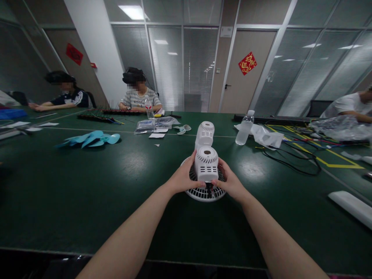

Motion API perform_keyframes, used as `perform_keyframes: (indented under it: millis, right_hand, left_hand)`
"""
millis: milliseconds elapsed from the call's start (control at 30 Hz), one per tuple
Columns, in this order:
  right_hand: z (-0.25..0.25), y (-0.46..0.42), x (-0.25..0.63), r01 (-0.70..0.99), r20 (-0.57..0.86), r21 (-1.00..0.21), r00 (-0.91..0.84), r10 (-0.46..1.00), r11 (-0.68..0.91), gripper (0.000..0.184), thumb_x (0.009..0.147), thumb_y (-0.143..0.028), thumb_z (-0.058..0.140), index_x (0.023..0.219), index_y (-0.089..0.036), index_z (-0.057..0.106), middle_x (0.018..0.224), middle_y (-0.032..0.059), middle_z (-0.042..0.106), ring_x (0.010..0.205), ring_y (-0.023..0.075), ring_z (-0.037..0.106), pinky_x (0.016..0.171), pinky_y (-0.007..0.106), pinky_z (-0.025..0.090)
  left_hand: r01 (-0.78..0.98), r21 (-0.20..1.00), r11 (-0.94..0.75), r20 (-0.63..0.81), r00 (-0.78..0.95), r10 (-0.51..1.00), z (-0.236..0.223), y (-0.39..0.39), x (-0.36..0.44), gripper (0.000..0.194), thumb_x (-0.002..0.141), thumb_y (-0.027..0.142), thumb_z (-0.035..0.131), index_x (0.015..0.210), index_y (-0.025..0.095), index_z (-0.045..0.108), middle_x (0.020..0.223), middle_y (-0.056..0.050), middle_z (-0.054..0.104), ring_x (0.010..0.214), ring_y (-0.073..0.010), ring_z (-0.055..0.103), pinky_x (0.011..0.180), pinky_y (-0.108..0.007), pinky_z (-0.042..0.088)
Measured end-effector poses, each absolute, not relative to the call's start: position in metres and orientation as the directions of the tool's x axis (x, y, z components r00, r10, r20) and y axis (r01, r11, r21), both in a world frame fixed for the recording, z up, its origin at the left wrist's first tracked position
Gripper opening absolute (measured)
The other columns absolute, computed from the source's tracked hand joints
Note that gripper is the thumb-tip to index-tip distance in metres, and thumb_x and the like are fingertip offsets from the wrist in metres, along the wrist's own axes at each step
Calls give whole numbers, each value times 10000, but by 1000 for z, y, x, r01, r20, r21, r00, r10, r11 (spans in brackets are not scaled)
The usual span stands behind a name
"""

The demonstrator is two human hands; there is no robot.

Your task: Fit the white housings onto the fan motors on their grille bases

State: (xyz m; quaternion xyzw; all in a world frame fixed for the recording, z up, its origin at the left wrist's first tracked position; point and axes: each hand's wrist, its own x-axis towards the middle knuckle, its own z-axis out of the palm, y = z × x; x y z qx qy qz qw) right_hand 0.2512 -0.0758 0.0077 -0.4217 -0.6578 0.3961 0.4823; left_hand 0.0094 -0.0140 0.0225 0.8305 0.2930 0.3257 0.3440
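From my end of the rig, I have the white vented housing (207, 164) gripped between both hands, its two flanks closed in from opposite sides. The left hand (180, 179) is at nine o'clock and the right hand (232, 183) at three, each about equally near, so neither has the shorter reach. As I judge it, what matters most is that the housing's long axis runs from six to twelve o'clock, away from my body and square across the line joining my palms. My fingers lie along its sides, and both thumbs turn inward at its near end, by the dark wiring (208, 190) at six o'clock. Both palms face inward; the left forearm slopes in from about seven o'clock, the right from about five, both low over the green table (122, 205). A round white grille (205, 200) lies beneath the housing, its rim showing around the hands. Just beyond, at twelve o'clock, is a second white housing (205, 133); I cannot tell whether the two are joined. Farther out, I see small pale blades (181, 130) near eleven o'clock, blue blades (94, 138) near ten, and an upright bottle (245, 130) between one and two.
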Motion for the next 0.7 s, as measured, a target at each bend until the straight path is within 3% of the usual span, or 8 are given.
perform_keyframes:
  millis: [267,400,700]
  right_hand:
    - [12,-78,245,70,290,-951,-128,948,300,920,742,-433,837,1505,-334,332,1564,109,438,1456,341,407,1202,602,309]
    - [12,-79,244,79,274,-956,-121,954,284,892,756,-425,828,1495,-344,335,1563,101,440,1456,334,408,1195,596,327]
    - [10,-78,244,148,309,-934,-123,943,325,910,747,-448,832,1493,-349,321,1569,107,417,1455,344,399,1202,612,306]
  left_hand:
    - [230,782,-579,376,566,733,23,-18,12,1253,696,468,845,1604,323,-5,1638,-142,287,1461,-397,370,1190,-632,296]
    - [228,775,-589,389,563,729,24,-18,12,1190,725,488,822,1604,338,35,1671,-124,212,1509,-393,280,1212,-633,260]
    - [279,765,-581,323,614,720,27,-17,8,1285,655,464,861,1608,291,16,1660,-162,212,1518,-435,226,1213,-673,216]
